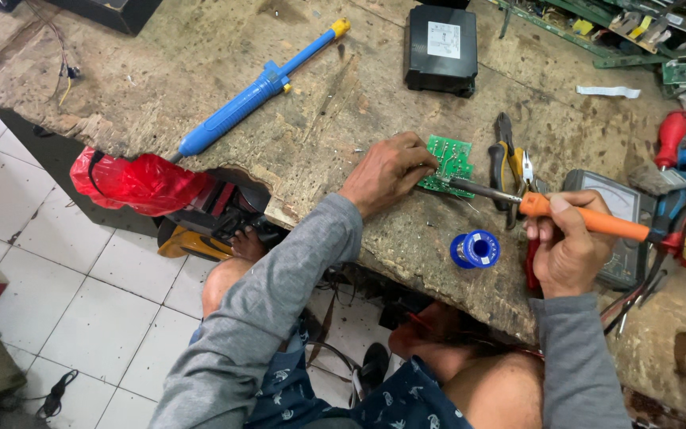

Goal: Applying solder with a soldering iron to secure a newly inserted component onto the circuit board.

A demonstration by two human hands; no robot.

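Soldering iron with an orange handle (pixel 589 220) is clamped in the right hand (pixel 569 250), its metal tip reaching the small green circuit board (pixel 448 164) lying on the worn, pitted wooden workbench (pixel 303 135). Left hand (pixel 387 171) pinches the board's edge, fingers together. Just below sits a blue spool of solder wire (pixel 475 249).

Workbench (pixel 200 71): worn, pitted wood with a ragged front edge. On it: blue desoldering pump (pixel 252 95), black box (pixel 441 49), green circuit board (pixel 448 164), pliers (pixel 504 159), blue solder spool (pixel 475 249), grey analogue meter (pixel 625 230), red-handled screwdriver (pixel 670 137), green boards (pixel 597 24) at the back.
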